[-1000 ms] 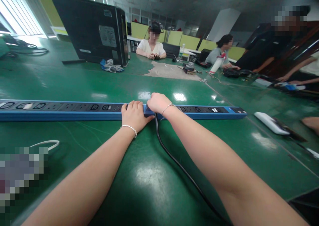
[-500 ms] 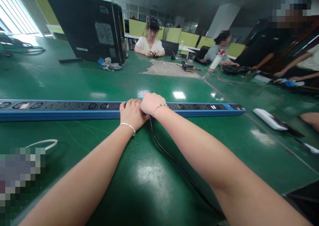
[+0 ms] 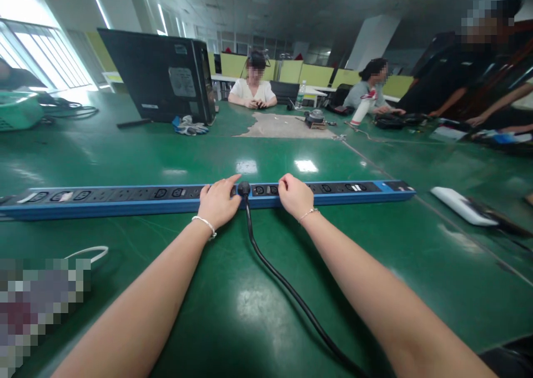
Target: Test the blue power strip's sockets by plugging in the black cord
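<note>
A long blue power strip [image 3: 137, 208] with a row of black sockets lies across the green table. A black plug [image 3: 244, 189] sits upright in one of its middle sockets, and its thick black cord [image 3: 287, 284] runs toward me and to the right. Just left of the plug, my left hand [image 3: 218, 202] grips the strip, its thumb close to the plug and its index finger extended. My right hand [image 3: 296, 196] is over the strip to the right of the plug, apart from it. Its fingers are curled closed and nothing shows in them.
Behind the strip stand a black computer case [image 3: 156, 78], gloves [image 3: 189, 125] and a bottle [image 3: 300, 94]. A white device [image 3: 462, 206] lies at right, a green basket [image 3: 19, 110] at far left. One person [image 3: 253, 89] sits opposite; others are at right. A blurred-out object [image 3: 37, 306] is at lower left.
My right hand has let go of the plug and moved right, leaving the plug in view. My left index finger has lifted outward. The view has tilted up slightly.
</note>
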A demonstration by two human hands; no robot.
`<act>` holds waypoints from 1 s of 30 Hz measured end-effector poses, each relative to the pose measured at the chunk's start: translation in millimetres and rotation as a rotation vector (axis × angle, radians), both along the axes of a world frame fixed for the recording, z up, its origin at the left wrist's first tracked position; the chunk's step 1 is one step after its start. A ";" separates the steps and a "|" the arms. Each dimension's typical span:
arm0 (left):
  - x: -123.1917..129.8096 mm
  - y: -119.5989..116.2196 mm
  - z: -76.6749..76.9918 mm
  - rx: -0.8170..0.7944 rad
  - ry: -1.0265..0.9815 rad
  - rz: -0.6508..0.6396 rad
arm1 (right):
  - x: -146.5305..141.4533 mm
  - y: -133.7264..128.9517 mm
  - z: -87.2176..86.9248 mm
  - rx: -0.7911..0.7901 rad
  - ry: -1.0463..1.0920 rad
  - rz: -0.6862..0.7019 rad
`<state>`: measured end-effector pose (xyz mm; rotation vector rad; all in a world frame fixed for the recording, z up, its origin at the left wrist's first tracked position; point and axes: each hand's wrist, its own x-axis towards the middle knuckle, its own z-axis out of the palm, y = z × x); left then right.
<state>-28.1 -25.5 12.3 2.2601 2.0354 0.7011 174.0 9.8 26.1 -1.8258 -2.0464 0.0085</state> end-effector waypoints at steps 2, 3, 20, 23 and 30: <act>-2.0 -0.7 3.5 0.006 0.019 -0.035 | 10.3 -3.6 -4.1 0.036 -0.004 0.007; -2.5 -1.5 4.8 0.021 0.043 -0.036 | 13.1 -4.5 -5.5 0.041 -0.009 0.023; 32.8 31.2 73.9 -0.304 0.474 0.023 | 10.5 -0.5 -30.6 0.248 -0.081 0.117; 39.5 39.9 80.9 -0.477 0.495 0.003 | 10.9 3.1 -33.5 0.299 -0.041 0.124; 38.0 52.3 87.3 -0.657 0.422 0.036 | 9.7 13.0 -44.4 0.403 0.100 0.136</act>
